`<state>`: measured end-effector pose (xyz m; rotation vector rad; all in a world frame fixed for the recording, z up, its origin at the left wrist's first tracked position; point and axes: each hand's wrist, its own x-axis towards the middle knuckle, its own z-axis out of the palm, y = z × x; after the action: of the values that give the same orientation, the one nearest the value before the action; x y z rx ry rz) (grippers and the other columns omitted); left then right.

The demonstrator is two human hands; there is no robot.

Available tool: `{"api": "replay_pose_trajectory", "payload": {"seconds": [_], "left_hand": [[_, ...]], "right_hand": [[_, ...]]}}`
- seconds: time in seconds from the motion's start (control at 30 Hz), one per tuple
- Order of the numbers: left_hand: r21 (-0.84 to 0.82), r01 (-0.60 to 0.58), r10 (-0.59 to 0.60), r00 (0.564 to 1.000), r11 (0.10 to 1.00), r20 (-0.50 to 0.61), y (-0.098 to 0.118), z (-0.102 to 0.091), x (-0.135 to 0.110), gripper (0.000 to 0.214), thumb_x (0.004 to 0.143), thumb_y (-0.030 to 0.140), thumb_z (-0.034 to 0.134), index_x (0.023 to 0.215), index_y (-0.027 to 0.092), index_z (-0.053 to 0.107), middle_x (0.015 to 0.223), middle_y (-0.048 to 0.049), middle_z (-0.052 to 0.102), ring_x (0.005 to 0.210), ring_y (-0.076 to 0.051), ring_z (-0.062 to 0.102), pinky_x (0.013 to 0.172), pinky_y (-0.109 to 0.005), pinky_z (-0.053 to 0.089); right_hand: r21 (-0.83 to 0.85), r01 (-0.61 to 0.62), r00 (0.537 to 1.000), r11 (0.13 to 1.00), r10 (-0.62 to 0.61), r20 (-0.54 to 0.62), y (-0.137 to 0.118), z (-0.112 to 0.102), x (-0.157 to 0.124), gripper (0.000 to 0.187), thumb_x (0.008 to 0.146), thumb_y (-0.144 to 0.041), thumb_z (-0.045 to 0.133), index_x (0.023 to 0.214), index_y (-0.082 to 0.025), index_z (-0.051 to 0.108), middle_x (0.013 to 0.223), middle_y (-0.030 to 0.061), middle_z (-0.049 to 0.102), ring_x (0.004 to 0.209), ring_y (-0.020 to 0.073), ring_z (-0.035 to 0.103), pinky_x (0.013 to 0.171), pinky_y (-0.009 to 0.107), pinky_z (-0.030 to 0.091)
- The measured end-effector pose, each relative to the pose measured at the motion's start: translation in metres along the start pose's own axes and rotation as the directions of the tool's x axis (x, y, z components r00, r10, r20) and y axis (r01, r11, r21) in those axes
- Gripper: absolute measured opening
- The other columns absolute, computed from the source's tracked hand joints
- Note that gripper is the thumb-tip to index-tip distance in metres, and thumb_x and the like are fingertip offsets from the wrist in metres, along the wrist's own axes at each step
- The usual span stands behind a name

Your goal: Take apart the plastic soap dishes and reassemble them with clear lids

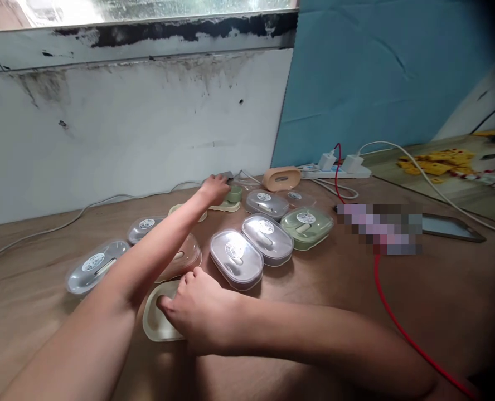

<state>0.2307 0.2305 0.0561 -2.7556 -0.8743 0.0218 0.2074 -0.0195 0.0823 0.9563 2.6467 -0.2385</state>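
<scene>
Stretched across to the back of the table, my left hand (216, 189) has its fingers curled down beside a small green container (233, 193), which stands on a cream piece (226, 206). What these fingers hold is hidden. Close to me, my right hand (201, 309) grips a cream oval dish (152, 323), the thumb inside it and the fingers over the far rim. A pinkish lidded box (191, 253) sits just beyond, partly behind my left forearm. To its right lie two grey boxes with clear lids (236, 259) (268, 239) and a green lidded box (307, 227).
More grey lidded boxes lie left (97, 266) and at the back (267, 204). An orange oval container (281, 179) stands on edge by the wall, near a white power strip (335, 171). A red cable (381, 284) runs down the right side from a blurred device (379, 228).
</scene>
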Motion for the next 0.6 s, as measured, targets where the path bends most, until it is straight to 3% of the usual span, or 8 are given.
{"api": "replay_pose_trajectory", "payload": {"seconds": [0.13,0.2,0.3,0.37,0.5,0.53,0.6], "left_hand": [[-0.009,-0.045,0.044,0.998,0.999,-0.048,0.006,0.003,0.01,0.038,0.1,0.036,0.065,0.131,0.015,0.06,0.131,-0.0116,0.063,0.112,-0.025,0.066,0.094,-0.046,0.059],[-0.045,-0.051,0.047,0.995,0.998,-0.089,0.002,-0.003,0.006,0.037,0.1,0.037,0.065,0.13,0.015,0.06,0.13,-0.0113,0.063,0.113,-0.025,0.066,0.095,-0.047,0.058],[-0.137,-0.046,0.02,0.982,0.989,-0.187,-0.005,-0.022,-0.013,0.029,0.092,0.034,0.073,0.112,0.013,0.07,0.121,-0.0113,0.069,0.113,-0.027,0.066,0.099,-0.046,0.056],[-0.212,-0.043,-0.018,0.961,0.976,-0.276,-0.007,-0.037,-0.035,0.023,0.088,0.031,0.075,0.101,0.012,0.073,0.116,-0.0118,0.073,0.109,-0.026,0.068,0.097,-0.04,0.056],[-0.321,-0.026,-0.128,0.883,0.947,-0.451,0.0,-0.061,-0.106,0.027,0.096,0.033,0.063,0.111,0.012,0.067,0.119,-0.0127,0.072,0.104,-0.022,0.069,0.088,-0.036,0.06],[-0.348,-0.032,-0.155,0.854,0.937,-0.497,0.003,-0.063,-0.128,0.028,0.098,0.035,0.06,0.114,0.013,0.064,0.12,-0.0128,0.071,0.107,-0.022,0.069,0.09,-0.036,0.06],[-0.429,-0.036,-0.26,0.747,0.903,-0.611,0.012,-0.063,-0.173,0.026,0.098,0.036,0.061,0.113,0.015,0.062,0.123,-0.014,0.068,0.11,-0.024,0.069,0.092,-0.039,0.06]], "right_hand": [[0.011,0.03,0.999,0.999,-0.029,-0.037,0.001,-0.004,-0.007,0.041,0.095,-0.019,0.058,0.134,-0.01,0.057,0.112,0.0174,0.072,0.107,0.0339,0.069,0.091,0.05,0.053],[0.023,0.022,0.999,0.999,-0.021,-0.048,0.001,-0.006,-0.009,0.039,0.093,-0.017,0.058,0.131,-0.009,0.058,0.11,0.0171,0.072,0.105,0.0341,0.069,0.093,0.053,0.052],[0.08,0.014,0.999,0.997,-0.01,-0.046,0.003,-0.006,-0.009,0.038,0.09,-0.014,0.059,0.128,-0.008,0.058,0.105,0.0154,0.073,0.1,0.0323,0.07,0.094,0.053,0.052],[0.112,-0.005,0.999,0.994,0.01,-0.04,0.004,-0.004,-0.006,0.043,0.088,-0.011,0.061,0.131,-0.007,0.056,0.106,0.0154,0.073,0.099,0.0314,0.071,0.09,0.05,0.054],[0.058,-0.083,0.994,0.995,0.087,-0.069,0.001,-0.001,-0.004,0.045,0.086,-0.01,0.062,0.131,-0.008,0.059,0.119,0.019,0.071,0.106,0.0325,0.069,0.09,0.049,0.054],[0.027,-0.101,0.992,0.994,0.103,-0.078,-0.001,-0.002,-0.007,0.042,0.087,-0.011,0.062,0.129,-0.009,0.061,0.122,0.0201,0.07,0.107,0.0331,0.068,0.09,0.049,0.053],[0.001,-0.105,0.991,0.994,0.105,-0.088,-0.003,-0.011,-0.018,0.034,0.088,-0.014,0.063,0.122,-0.01,0.067,0.117,0.0195,0.072,0.102,0.0323,0.069,0.085,0.046,0.054]]}}
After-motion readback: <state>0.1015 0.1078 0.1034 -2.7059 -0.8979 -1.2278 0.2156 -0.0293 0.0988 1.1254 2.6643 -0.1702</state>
